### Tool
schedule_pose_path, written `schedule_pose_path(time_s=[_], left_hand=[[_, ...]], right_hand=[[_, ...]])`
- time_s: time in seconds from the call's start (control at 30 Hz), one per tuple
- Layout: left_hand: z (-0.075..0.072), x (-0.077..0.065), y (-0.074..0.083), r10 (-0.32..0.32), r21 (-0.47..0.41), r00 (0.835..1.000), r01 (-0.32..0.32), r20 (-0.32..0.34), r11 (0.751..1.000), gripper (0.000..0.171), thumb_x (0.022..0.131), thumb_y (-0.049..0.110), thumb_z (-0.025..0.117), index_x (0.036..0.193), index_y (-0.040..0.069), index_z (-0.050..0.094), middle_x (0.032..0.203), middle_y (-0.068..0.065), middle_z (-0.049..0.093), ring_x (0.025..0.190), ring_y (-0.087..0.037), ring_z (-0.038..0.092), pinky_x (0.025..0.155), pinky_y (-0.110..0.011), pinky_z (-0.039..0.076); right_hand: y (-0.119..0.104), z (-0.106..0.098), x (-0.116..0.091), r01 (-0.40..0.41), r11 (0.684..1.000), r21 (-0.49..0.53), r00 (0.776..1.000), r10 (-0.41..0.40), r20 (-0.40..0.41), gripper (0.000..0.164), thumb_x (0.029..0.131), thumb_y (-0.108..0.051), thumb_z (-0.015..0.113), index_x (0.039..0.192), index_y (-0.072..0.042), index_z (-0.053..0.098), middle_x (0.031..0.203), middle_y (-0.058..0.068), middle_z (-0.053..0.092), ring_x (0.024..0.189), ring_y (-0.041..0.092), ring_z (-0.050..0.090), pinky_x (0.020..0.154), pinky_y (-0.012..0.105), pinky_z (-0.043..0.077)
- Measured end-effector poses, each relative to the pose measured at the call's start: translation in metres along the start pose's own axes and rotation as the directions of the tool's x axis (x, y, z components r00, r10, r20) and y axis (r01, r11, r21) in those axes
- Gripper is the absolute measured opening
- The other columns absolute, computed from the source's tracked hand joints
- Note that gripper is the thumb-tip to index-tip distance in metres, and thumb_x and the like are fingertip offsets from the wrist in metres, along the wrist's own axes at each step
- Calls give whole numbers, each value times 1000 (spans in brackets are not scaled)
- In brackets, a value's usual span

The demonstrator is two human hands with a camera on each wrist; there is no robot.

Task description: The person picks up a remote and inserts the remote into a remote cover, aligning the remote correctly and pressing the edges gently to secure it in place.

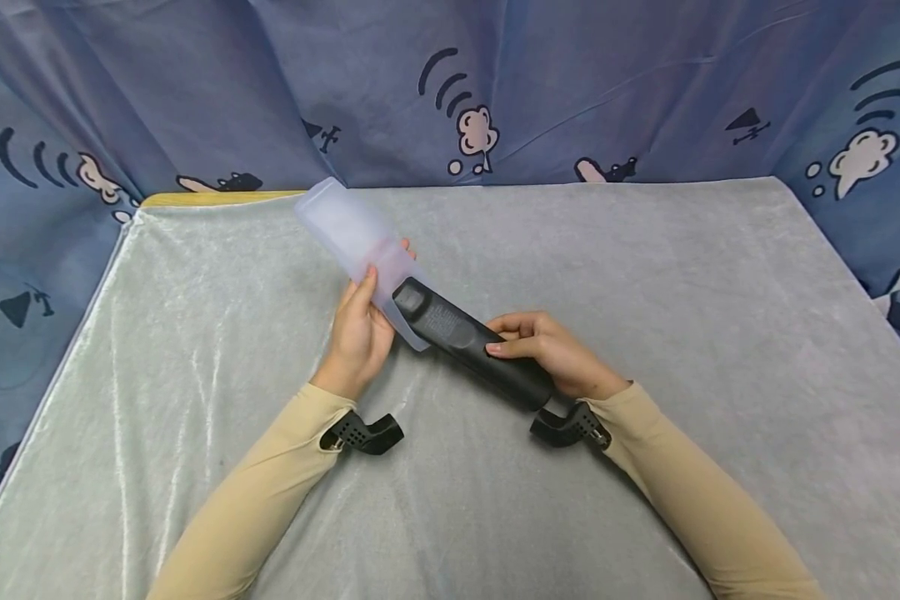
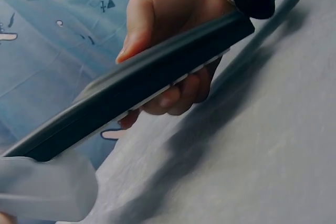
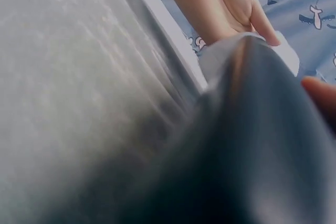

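Observation:
A black remote control (image 1: 457,333) slants across the middle, its back with small print facing up; small pale bumps show along its underside in the left wrist view. My right hand (image 1: 551,350) grips its near end, thumb on the back and fingers beneath. My left hand (image 1: 360,325) holds a translucent, whitish sleeve (image 1: 337,221) between thumb and fingers. The remote's far end overlaps the sleeve's near end, and in the left wrist view it meets the sleeve's mouth (image 2: 63,184). Both things are held above the table, casting a shadow.
A pale grey velvety cloth (image 1: 682,275) covers the table. Blue printed curtains (image 1: 607,83) hang behind and at both sides. A yellow strip (image 1: 217,198) lies along the back left edge. Black wrist mounts (image 1: 375,435) stick out inward from both beige sleeves.

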State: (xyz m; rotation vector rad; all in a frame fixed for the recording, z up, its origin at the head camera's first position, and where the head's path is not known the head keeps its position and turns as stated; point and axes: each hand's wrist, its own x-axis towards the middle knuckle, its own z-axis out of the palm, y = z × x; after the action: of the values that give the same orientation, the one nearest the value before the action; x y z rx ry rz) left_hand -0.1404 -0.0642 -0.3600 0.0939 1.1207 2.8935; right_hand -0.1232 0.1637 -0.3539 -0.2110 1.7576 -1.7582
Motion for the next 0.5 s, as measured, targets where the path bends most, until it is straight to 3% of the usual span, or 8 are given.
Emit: schedule_pose_path(time_s=[0.13, 0.33, 0.5], left_hand=[[3, -2, -3, -11, -47, 1000, 11, -6, 999, 44, 105, 14, 21, 145, -5, 20, 149, -25, 26, 136, -28, 32, 109, -32, 29], [6, -5, -8, -66, -80, 997, 70, 46, 994, 46, 105, 15, 19, 145, -7, 16, 151, -24, 21, 140, -26, 23, 112, -29, 24], [8, -6, -9, -50, -81, 996, 56, 68, 995, 47, 105, 16, 18, 145, -8, 16, 152, -23, 20, 140, -26, 22, 112, -29, 22]], right_hand=[[1, 6, 0, 10, 999, 44, 1000, -9, -25, 18, 88, -2, 58, 106, 2, 60, 86, 1, 68, 72, 10, 62, 64, 22, 52], [2, 13, 1, 41, 997, 67, 998, -37, -51, 20, 90, -3, 57, 109, 4, 58, 84, 2, 66, 71, 10, 62, 63, 22, 52], [3, 16, 1, 74, 995, 62, 996, -71, -54, 24, 90, -2, 58, 112, 6, 57, 90, 2, 67, 74, 11, 63, 65, 24, 53]])
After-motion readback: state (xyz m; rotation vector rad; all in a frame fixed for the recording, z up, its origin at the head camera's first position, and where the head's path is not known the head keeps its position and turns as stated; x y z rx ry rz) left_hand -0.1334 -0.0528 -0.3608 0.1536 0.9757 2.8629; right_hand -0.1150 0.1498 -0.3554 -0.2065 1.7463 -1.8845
